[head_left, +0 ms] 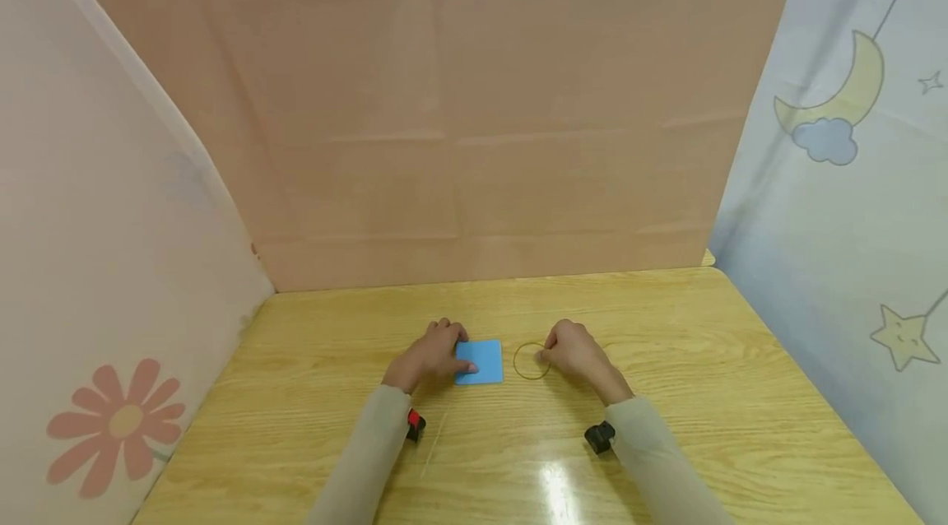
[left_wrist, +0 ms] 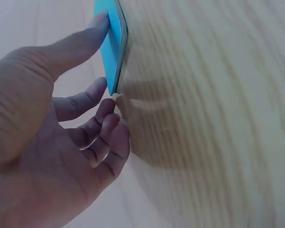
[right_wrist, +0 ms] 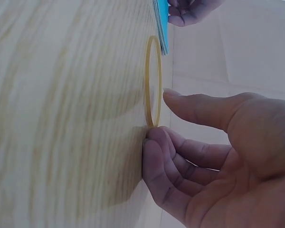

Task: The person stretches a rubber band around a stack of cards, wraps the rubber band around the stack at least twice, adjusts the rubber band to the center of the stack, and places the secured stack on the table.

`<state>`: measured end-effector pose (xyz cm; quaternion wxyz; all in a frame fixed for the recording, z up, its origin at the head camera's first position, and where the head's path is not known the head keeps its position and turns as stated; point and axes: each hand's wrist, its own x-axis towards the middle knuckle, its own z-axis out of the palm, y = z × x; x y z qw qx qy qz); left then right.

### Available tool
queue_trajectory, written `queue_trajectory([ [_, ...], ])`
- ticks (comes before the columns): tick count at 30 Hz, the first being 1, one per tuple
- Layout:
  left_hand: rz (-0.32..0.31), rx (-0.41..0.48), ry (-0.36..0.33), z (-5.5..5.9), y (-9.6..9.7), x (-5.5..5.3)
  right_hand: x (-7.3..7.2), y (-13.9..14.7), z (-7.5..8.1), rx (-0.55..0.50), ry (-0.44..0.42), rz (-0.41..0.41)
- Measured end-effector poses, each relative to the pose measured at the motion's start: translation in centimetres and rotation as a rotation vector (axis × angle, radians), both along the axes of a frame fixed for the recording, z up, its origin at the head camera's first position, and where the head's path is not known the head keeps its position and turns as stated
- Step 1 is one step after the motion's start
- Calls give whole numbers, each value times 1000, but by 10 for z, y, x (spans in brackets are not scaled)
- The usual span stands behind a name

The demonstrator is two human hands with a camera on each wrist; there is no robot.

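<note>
A small stack of blue cards (head_left: 486, 362) lies flat on the wooden table. My left hand (head_left: 433, 352) holds it at its left side, the thumb on the top face and the index fingertip at the edge in the left wrist view. To the right of the stack lies a thin yellow rubber band (head_left: 532, 378), spread in a round loop. My right hand (head_left: 581, 356) is at the loop's right side. In the right wrist view, its curled fingertips are right at the end of the rubber band (right_wrist: 147, 90), while the thumb stands apart from them.
The wooden table (head_left: 474, 467) reaches back to a brown cloth screen (head_left: 459, 138). Pale printed curtains flank it, with a flower (head_left: 126, 422) on the left and a moon (head_left: 852, 93) on the right. Each wrist wears a small black camera.
</note>
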<state>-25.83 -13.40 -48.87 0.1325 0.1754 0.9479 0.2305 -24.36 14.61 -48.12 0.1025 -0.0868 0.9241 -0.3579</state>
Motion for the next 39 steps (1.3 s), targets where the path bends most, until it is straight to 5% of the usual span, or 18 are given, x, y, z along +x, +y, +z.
queue_trajectory([
  [8,-11,87,-62,-3,-1,-2,0,1,-1,-17,2,9],
  [15,44,167,-102,-6,-1,4,-1,2,-3,-19,8,10],
  [28,25,259,63,-13,-2,21,-1,-11,4,91,-12,18],
  [39,176,635,-58,-15,-6,32,9,-10,4,88,55,43],
])
